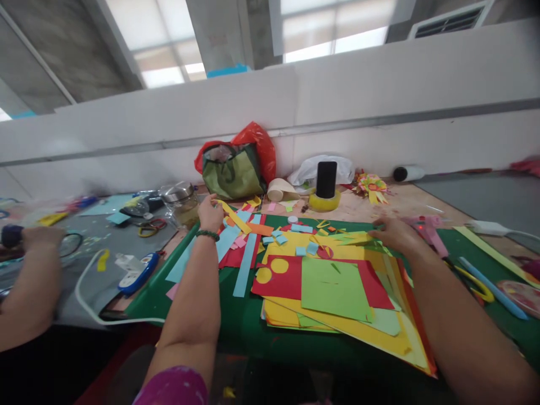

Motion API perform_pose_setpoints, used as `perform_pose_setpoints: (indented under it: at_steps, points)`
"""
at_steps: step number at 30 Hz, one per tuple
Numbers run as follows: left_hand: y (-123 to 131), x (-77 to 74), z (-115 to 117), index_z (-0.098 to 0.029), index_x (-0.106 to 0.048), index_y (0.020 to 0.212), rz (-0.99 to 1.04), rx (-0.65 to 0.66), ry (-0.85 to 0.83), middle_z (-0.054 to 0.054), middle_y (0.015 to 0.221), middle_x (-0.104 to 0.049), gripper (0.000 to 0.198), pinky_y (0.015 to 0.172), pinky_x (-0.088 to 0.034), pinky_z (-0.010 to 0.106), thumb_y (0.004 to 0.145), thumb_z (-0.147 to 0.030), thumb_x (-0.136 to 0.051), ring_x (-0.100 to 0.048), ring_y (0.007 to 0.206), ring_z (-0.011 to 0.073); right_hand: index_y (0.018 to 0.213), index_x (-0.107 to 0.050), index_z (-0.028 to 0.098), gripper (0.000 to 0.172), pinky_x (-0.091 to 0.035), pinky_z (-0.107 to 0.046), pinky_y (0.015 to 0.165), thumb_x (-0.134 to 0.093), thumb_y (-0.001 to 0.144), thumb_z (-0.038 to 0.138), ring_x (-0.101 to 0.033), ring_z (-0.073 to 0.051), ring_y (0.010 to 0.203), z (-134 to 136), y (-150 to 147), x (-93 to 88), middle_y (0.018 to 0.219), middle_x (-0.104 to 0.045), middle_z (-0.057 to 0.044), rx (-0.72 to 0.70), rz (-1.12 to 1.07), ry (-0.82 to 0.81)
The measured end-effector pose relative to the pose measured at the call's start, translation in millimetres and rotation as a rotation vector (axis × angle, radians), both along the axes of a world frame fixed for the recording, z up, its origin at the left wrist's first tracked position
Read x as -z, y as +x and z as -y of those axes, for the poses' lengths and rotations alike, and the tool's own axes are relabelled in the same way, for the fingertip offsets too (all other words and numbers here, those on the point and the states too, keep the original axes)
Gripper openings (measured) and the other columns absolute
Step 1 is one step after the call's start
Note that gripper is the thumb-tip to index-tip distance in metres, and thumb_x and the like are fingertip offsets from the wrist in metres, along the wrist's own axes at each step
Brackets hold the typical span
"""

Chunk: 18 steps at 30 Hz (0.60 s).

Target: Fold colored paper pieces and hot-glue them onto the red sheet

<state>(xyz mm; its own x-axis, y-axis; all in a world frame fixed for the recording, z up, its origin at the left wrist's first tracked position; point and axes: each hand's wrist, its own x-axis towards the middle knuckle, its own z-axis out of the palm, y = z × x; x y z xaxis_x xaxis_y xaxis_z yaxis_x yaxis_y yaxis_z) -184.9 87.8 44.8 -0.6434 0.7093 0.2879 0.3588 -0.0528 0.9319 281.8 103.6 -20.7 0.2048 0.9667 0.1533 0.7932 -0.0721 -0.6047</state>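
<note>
My left hand (pixel 211 216), with a dark beaded bracelet on its wrist, pinches the upper end of a yellow paper strip (pixel 237 218). Beneath that strip lie light blue paper strips (pixel 244 264), an orange strip (pixel 260 229) and red paper (pixel 230 259). On the right, my right hand (pixel 394 233) has its fingertips closed on yellow paper scraps (pixel 356 238) at the back of the pile; its grip is partly blurred. Between my arms is a stack of coloured sheets, with a green sheet (pixel 333 289) over a red sheet (pixel 278 286) that has round yellow shapes.
A phone (pixel 326 180) stands in a tape roll (pixel 324 201). Behind are a green bag (pixel 234 174) and a jar (pixel 181 205). A pink glue gun (pixel 430 233) and yellow-handled scissors (pixel 478 284) lie right. Another person's arm (pixel 36 275) works at left.
</note>
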Motion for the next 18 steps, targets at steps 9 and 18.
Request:
perform_pose_setpoints:
  at_steps: [9,18]
  points:
    - [15,2.6,3,-0.017,-0.067,0.107,-0.639,-0.132,-0.234,0.023,0.126,-0.055,0.033,0.097,-0.042,0.061,0.075,-0.021,-0.066,-0.054,0.117,0.0461,0.087,-0.073,0.019,0.017,-0.05,-0.031,0.077,-0.066,0.072,0.022,-0.066,-0.02,0.084,13,-14,-23.9,0.084,-0.072,-0.005,0.054,-0.199,0.209]
    - [21,4.0,4,-0.016,-0.065,0.109,-0.721,-0.123,-0.167,0.018,0.118,-0.057,0.03,0.098,-0.043,0.053,0.081,-0.024,-0.057,-0.053,0.115,0.0391,0.096,-0.066,0.015,0.022,-0.052,-0.024,0.052,-0.068,0.074,0.018,-0.061,-0.013,0.049,12,-32,-19.3,0.057,-0.06,0.003,-0.023,-0.562,0.075]
